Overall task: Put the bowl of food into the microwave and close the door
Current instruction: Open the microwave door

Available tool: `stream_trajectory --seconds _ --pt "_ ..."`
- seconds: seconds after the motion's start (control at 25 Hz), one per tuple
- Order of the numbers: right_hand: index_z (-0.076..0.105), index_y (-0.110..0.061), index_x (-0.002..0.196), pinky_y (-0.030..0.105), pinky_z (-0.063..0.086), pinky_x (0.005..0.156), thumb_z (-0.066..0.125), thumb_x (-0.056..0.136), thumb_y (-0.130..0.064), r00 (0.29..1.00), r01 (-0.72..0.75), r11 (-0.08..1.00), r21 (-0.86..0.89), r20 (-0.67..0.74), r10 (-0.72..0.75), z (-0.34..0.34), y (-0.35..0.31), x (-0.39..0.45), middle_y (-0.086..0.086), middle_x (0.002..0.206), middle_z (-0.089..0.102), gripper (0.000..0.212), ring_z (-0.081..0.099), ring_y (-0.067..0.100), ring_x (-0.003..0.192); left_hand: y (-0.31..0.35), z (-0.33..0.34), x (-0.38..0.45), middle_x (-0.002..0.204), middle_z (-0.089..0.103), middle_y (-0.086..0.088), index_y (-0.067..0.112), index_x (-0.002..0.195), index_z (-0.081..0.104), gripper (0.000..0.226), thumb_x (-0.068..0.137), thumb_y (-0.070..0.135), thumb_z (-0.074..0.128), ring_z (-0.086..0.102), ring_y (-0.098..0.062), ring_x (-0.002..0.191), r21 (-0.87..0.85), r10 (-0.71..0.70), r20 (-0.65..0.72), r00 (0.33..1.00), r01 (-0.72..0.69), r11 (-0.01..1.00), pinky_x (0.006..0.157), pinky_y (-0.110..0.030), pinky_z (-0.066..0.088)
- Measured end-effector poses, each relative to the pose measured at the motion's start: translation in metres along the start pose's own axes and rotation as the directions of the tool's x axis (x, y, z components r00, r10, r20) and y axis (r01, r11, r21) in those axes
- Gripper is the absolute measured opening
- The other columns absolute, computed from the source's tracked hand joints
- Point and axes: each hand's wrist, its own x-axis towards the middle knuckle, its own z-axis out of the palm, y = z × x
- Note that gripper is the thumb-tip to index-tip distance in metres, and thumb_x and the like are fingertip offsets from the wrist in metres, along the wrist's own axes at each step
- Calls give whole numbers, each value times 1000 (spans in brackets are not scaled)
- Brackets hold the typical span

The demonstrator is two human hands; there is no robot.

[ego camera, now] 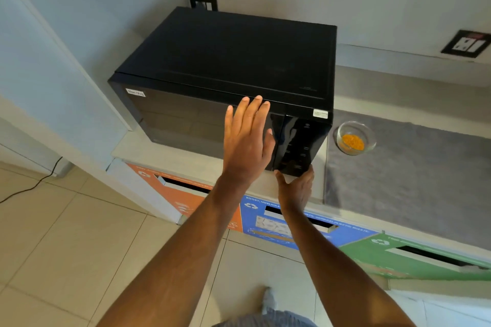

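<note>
A black microwave (228, 61) stands on the counter with its door shut. My left hand (245, 141) lies flat and open against the right part of the door, fingers pointing up. Below the control panel, my right hand (296, 188) is open, its fingertips at the microwave's lower right corner. A clear glass bowl (356, 138) holding orange food sits on a grey mat (414, 175) just right of the microwave. Neither hand touches the bowl.
The pale counter (170, 156) runs along the wall, with orange, blue and green recycling bin fronts (268, 218) beneath it. A wall socket (466, 44) sits at the right, another behind the microwave. A cable lies on the tiled floor at the left.
</note>
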Motion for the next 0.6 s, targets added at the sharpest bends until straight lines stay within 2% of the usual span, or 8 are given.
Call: stream_trajectory --seconds 0.16,0.36,0.6 --pt "36 -13 146 45 46 107 84 75 -37 998 -48 994 93 -41 52 9 3 1 10 142 54 89 53 29 130 2 2 0 158 45 -5 15 147 49 49 100 26 51 31 -25 153 -7 -27 -20 999 26 1000 126 -54 17" --pt "39 -11 141 50 44 108 85 76 -33 993 -52 996 71 -106 60 18 2 0 11 137 56 82 55 32 127 6 3 0 157 47 -4 15 146 51 48 100 27 52 32 -25 152 -21 -59 -32 998 58 998 126 -55 18" --pt "39 -11 138 47 38 109 82 78 -33 987 -77 996 44 -140 82 24 1 1 10 136 56 78 52 30 129 6 2 0 153 50 -5 15 143 54 45 100 29 53 36 -26 150 -16 -58 -51 997 57 998 125 -55 20"
